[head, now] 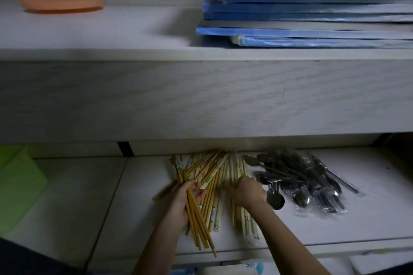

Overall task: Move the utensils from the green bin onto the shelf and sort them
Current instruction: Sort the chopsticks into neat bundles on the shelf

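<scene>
On the lower white shelf [368, 219] lies a spread of wooden chopsticks [212, 167], some in paper sleeves. My left hand [183, 201] is shut on a bundle of bare yellow chopsticks [199, 219] that fans out toward me. My right hand [247, 192] grips a few pale sleeved chopsticks [243, 223] just to the right of that bundle. Right of my hands sits a pile of metal spoons [297, 181], partly in clear plastic wrap. The green bin [17, 185] stands at the far left on the same shelf.
A thick white shelf board [201, 96] overhangs the back of the lower shelf. On top of it lie a stack of blue folders [312, 6] at the right and an orange round lid [62, 4] at the left.
</scene>
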A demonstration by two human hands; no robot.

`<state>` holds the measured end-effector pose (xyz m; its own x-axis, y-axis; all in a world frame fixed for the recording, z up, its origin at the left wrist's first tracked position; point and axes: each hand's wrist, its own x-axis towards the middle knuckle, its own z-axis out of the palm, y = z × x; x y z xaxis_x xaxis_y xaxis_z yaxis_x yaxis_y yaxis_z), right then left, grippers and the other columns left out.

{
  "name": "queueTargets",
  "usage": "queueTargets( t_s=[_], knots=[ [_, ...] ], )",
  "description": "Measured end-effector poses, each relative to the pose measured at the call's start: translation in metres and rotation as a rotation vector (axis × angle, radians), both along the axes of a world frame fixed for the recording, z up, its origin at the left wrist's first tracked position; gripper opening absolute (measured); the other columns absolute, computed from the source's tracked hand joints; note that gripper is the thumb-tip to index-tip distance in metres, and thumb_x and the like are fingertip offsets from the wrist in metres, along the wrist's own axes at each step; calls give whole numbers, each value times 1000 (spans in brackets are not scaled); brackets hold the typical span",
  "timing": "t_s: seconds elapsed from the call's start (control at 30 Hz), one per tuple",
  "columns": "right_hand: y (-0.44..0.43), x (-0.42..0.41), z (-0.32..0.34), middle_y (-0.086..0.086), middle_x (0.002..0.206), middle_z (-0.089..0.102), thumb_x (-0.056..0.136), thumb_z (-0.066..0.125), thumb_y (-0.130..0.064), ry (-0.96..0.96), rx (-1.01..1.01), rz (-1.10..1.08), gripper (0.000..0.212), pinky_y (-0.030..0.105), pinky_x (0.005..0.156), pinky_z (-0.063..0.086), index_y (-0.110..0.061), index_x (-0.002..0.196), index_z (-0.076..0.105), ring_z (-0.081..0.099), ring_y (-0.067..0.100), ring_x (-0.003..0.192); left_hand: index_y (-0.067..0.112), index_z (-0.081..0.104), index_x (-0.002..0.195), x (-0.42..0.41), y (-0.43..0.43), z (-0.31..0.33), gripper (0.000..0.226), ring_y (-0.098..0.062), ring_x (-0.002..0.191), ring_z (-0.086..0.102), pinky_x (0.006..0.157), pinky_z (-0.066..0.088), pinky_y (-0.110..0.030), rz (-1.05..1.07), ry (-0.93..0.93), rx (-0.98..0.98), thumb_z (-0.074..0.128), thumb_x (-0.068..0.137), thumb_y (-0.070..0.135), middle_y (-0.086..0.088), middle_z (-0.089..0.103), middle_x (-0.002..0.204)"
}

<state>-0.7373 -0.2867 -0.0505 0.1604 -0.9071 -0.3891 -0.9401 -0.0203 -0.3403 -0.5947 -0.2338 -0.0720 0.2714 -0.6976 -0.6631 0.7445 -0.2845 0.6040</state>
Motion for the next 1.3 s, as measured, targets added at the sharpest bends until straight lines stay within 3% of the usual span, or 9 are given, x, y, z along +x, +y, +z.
queueTargets(
  t_s=[0.1, 0.17, 0.33, 0.43, 0.53, 0.67, 0.8, 1.0, 1.3],
  knots=[
    [10, 6, 2, 4, 82, 61, 87, 50, -53, -119, -43, -8, 37, 31, 76, 51, -22, 66, 50, 62, 23, 83, -7, 56, 102, -1, -1, -3, 25, -25, 83, 61, 69, 49, -29, -89, -38, -22, 42, 98, 14, -17, 62, 93],
    [20, 18, 4, 0, 71, 58, 86, 49, -54, -186, -33, 35, 40, 28, 66, 50, -22, 62, 49, 57, 18, 69, -5, 56, 116, -4, -1, -2, 33, -23, 84, 63, 64, 50, -28, -156, -87, -13, 44, 98, 20, -16, 65, 100],
    [33, 46, 11, 6, 93, 67, 91, 43, -46, -201, -19, 172, 34, 29, 72, 47, -22, 100, 65, 63, 23, 89, 2, 61, 113, 0, 2, -5, 29, -27, 88, 67, 61, 52, -31, -125, -127, 12, 55, 92, 22, -19, 68, 106],
    [31, 49, 7, 8, 92, 66, 94, 42, -39, -216, -18, 154, 32, 28, 69, 45, -19, 84, 64, 63, 25, 88, -2, 59, 97, 7, 5, -8, 22, -27, 82, 65, 66, 52, -34, -71, -134, 27, 54, 93, 18, -19, 67, 91],
    [30, 44, -4, 11, 103, 67, 95, 43, -31, -112, -119, 112, 30, 32, 76, 50, -11, 98, 64, 64, 28, 95, 2, 50, 77, 14, 10, -5, 20, -27, 78, 59, 69, 55, -34, 18, -85, -7, 49, 95, 11, -14, 56, 75],
    [34, 41, -18, 10, 111, 63, 93, 47, -40, -43, -132, 117, 38, 34, 83, 53, -9, 111, 57, 63, 27, 101, 7, 53, 76, 32, 16, -8, 18, -16, 56, 57, 42, 51, -18, 73, -117, 23, 53, 93, 13, -7, 50, 69],
    [34, 49, -23, 9, 112, 62, 87, 50, -56, 44, -159, 107, 57, 33, 85, 53, -9, 118, 52, 61, 23, 101, 9, 53, 77, 39, 19, -8, 18, -12, 47, 54, 40, 48, -17, 58, -116, 10, 54, 93, 16, -4, 49, 66],
    [30, 47, -27, 10, 123, 57, 84, 59, -49, -69, -116, 13, 61, 36, 90, 51, -10, 125, 38, 58, 27, 111, 9, 52, 79, 39, 24, -6, 14, -11, 44, 50, 39, 46, -17, 54, -131, -50, 52, 93, 12, -3, 46, 65],
    [33, 56, -22, 10, 124, 54, 89, 46, -55, 45, -180, 26, 62, 36, 88, 50, -9, 129, 35, 58, 26, 110, 9, 50, 74, 40, 33, 2, 21, -10, 37, 52, 40, 45, -17, 16, -181, -74, 49, 95, 13, 2, 52, 43]
  ],
)
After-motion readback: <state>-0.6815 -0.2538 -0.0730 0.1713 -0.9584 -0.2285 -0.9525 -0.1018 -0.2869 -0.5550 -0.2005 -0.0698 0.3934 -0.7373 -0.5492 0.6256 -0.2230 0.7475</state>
